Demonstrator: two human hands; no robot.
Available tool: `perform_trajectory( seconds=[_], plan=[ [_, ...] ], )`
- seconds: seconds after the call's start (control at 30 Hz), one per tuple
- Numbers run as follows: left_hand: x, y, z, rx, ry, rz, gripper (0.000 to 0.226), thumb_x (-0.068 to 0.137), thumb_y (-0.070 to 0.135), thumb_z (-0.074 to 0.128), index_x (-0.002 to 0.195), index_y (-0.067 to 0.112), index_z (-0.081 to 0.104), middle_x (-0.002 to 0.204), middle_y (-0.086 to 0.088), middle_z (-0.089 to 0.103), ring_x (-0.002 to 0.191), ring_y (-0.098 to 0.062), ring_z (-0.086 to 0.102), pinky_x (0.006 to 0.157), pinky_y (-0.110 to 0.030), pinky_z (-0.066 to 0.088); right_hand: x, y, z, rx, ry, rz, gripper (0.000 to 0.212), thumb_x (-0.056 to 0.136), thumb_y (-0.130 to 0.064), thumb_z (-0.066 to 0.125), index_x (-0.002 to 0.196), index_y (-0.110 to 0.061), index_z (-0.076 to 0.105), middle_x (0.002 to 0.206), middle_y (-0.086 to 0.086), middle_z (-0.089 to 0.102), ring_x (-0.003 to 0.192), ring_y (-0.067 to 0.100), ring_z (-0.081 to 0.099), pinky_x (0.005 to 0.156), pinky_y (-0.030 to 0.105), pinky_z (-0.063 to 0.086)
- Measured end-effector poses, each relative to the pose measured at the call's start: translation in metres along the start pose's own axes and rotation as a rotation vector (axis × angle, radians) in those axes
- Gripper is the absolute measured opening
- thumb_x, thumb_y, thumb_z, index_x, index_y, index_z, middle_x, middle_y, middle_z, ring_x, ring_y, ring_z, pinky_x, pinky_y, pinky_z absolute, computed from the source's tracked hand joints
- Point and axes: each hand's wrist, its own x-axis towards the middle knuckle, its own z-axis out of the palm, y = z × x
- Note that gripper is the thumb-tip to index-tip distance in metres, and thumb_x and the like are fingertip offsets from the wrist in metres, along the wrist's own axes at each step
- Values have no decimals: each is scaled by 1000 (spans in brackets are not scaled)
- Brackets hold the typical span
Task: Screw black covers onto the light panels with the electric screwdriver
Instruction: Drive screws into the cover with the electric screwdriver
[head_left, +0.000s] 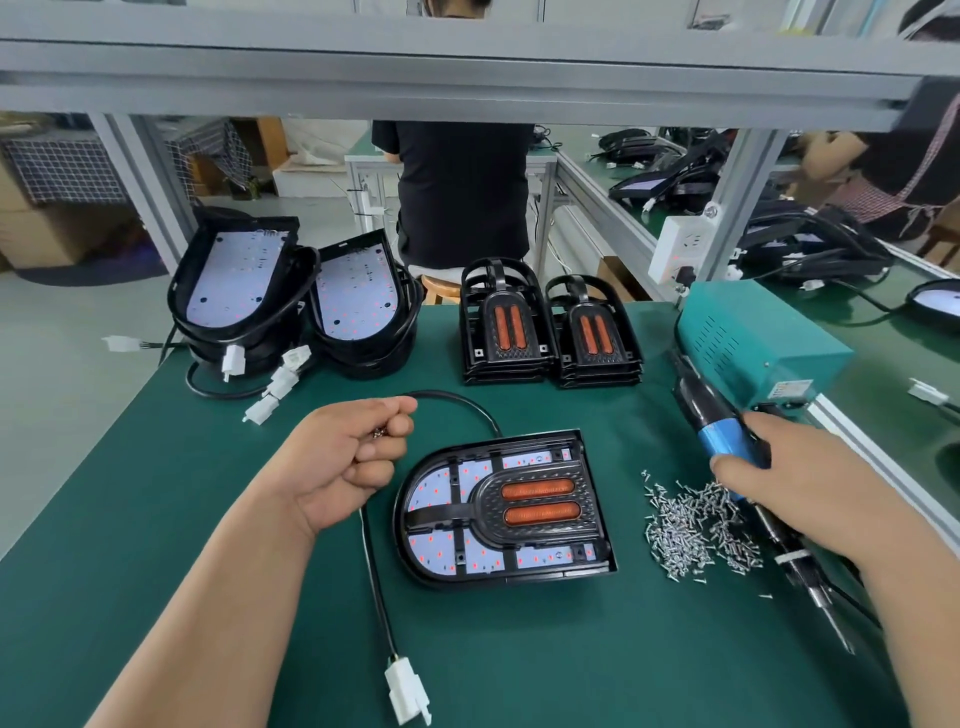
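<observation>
No text you can read here. The small label (792, 388) on the front of the teal power box (753, 338), at the right edge of your table (208, 519), has print and a colour strip, but it's too small and blurred to make out.

A single wide-angle view is taken from the person's head, aimed forward and steeply down over a green table (156, 467). The left hand (348, 457) and right hand (789, 488) are seen close up, with the forearms entering from the lower corners. A light panel (436, 491) is framed near centre. A grey shelf beam (467, 67) is caught along the top, and straight edges are bent by the lens.
</observation>
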Motion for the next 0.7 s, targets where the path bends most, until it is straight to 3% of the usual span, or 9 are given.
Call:
perform_trajectory(
  seconds=[0.07,0.17,0.23,0.3,0.43,0.57,0.7],
  plan=[
    [0,-1,0,10,-25,0,18,103,20,60,112,5,63,74,2,53,48,-3,30,33,-14,24,-2,-4,-6,200,24,5,15,92,-36,69,84,-23,66,63,-2,65,57,16,63,54,35,43],
    [-1,-3,2,13,-48,6,24,93,29,70,104,8,66,74,2,54,49,-3,30,33,-13,25,-6,-14,-11,708,57,74,11,96,-27,66,90,-25,75,64,4,70,44,11,59,40,21,45],
    [-1,-3,3,26,-46,18,25,89,30,72,101,8,70,76,1,57,49,-2,31,34,-13,25,-2,-17,-9,976,51,173,17,96,-29,65,100,-16,76,82,20,75,53,19,66,43,25,50],
    [0,-4,3,42,-30,25,23,88,27,73,99,7,76,77,0,60,50,-2,31,35,-13,24,5,-20,-4,1156,-9,234,34,96,-28,62,114,-1,69,86,23,70,58,27,66,47,29,53],
    [-1,-7,6,79,-20,33,16,94,19,70,92,9,83,78,0,60,51,-3,32,36,-13,23,16,-29,10,1253,-126,231,41,98,-31,61,122,1,69,85,14,67,57,26,62,45,29,52],
    [-2,-6,7,111,-48,36,17,86,23,75,93,10,82,78,0,60,51,-3,32,36,-13,23,16,-29,15,1237,-129,228,60,75,-44,74,118,-2,72,88,14,70,58,26,63,47,30,53],
    [-4,-6,8,130,-60,33,18,85,25,75,93,10,81,78,1,59,51,-3,31,36,-13,23,14,-22,16,1230,-74,224,49,83,-37,74,114,0,72,87,15,74,55,25,64,46,29,54]
  ],
)
